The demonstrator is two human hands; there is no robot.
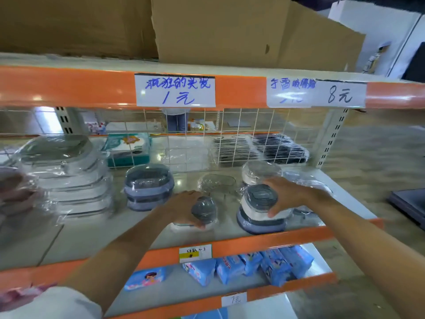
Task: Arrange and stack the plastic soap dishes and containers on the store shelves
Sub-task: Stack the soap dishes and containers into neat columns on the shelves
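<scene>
I see the wrapped grey soap dish [204, 211] at front-centre of the shelf [92, 238], under my left hand [184, 207], whose curled fingers grip it. At its three o'clock, my right hand [285, 195] clasps the grey-and-white stack [259, 209], thumb down its front. Both forearms reach forward.

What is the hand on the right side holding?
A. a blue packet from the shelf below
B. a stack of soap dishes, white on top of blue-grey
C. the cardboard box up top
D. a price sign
B: the right hand grips the stack of soap dishes on the shelf, its thumb on the white one.
</scene>
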